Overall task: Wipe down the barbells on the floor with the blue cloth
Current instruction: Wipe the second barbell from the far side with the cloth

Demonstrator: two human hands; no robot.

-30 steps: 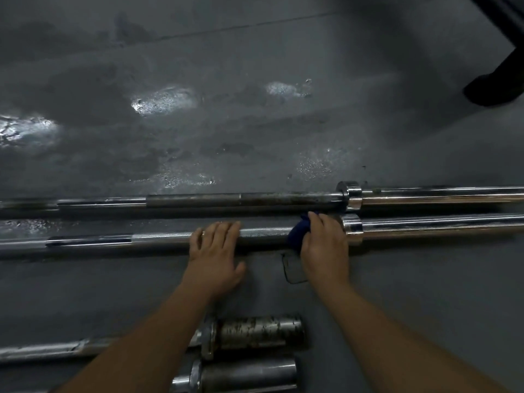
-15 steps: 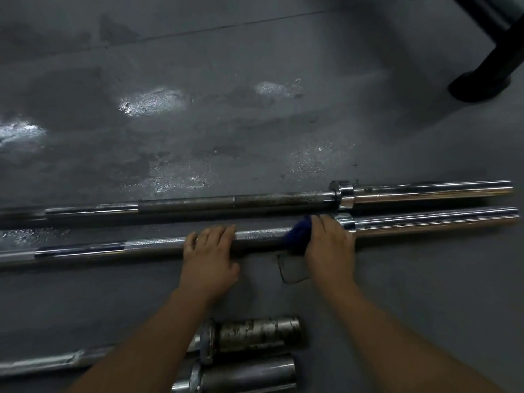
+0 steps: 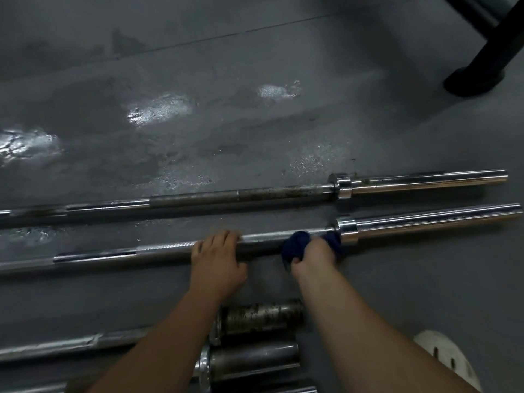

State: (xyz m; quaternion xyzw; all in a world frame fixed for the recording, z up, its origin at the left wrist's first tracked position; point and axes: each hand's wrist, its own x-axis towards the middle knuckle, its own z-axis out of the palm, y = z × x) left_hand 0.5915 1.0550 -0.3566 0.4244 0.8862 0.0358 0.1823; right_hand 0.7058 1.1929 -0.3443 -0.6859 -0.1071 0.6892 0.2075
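Observation:
Two long barbells lie side by side on the grey floor. The far barbell (image 3: 255, 195) has a dull, stained shaft. On the near barbell (image 3: 158, 248), my left hand (image 3: 217, 259) rests with fingers laid over the shaft. My right hand (image 3: 312, 258) grips the dark blue cloth (image 3: 296, 245), wrapped around the shaft just left of the collar (image 3: 347, 228). Part of the cloth shows on both sides of my hand.
Closer to me lie more bars: a rusty sleeve end (image 3: 263, 316) and a smoother sleeve (image 3: 255, 361). A white perforated shoe (image 3: 450, 361) is at the lower right. A black equipment foot (image 3: 476, 80) stands at the top right. Wet patches (image 3: 158, 109) shine on the floor.
My right hand has rolled over the shaft, so the cloth now wraps around the bar and shows on both sides. The view shifted left, bringing the bars' right ends into sight. My left hand stays put.

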